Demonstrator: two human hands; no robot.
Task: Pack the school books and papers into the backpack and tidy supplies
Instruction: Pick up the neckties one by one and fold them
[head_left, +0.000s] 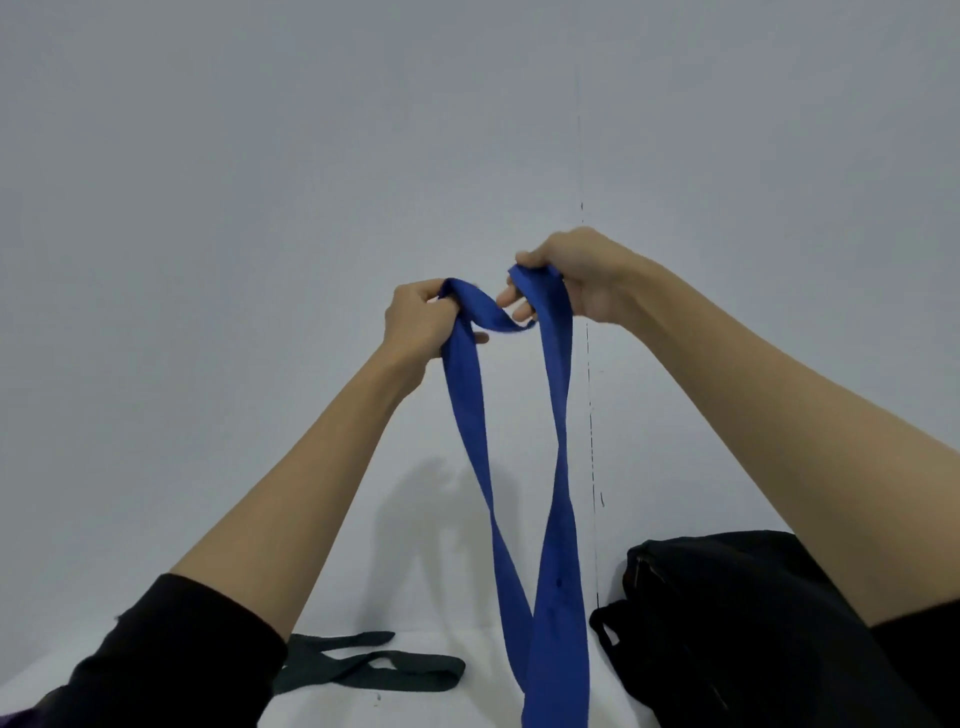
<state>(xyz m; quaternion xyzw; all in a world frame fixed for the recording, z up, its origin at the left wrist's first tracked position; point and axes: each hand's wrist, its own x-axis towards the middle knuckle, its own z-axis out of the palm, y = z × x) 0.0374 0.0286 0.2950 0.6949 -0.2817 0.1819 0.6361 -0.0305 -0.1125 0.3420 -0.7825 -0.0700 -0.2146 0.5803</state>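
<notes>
Both hands are raised in front of a pale grey wall (260, 182), each grasping the same long royal-blue fabric tie (558, 415); the left hand (421, 322) has its fingers curled round one upper part of the blue tie, with a fingertip showing just under the cloth; the right hand (576, 278) sits slightly higher and to the right, its fingers and thumb closed over the other upper part. Between the two hands a short stretch of the blue tie sags in a shallow curve; below the hands two lengths hang down, the narrower one from the left hand and the broader one from the right, and they cross low in the picture before running off the bottom edge. A black fabric backpack (727, 623) lies on the white surface (441, 712) at the lower right, partly hidden behind the right forearm; whether its zip stands open cannot be told. On the same white surface at the lower left lies a dark green fabric tie (374, 670), folded over itself in flat loops, partly covered by the black sleeve (171, 654) on the left arm; the green tie lies well apart from the backpack, with the hanging blue tie between them. A thin dark vertical line (589, 389) runs down the wall just behind the right hand.
</notes>
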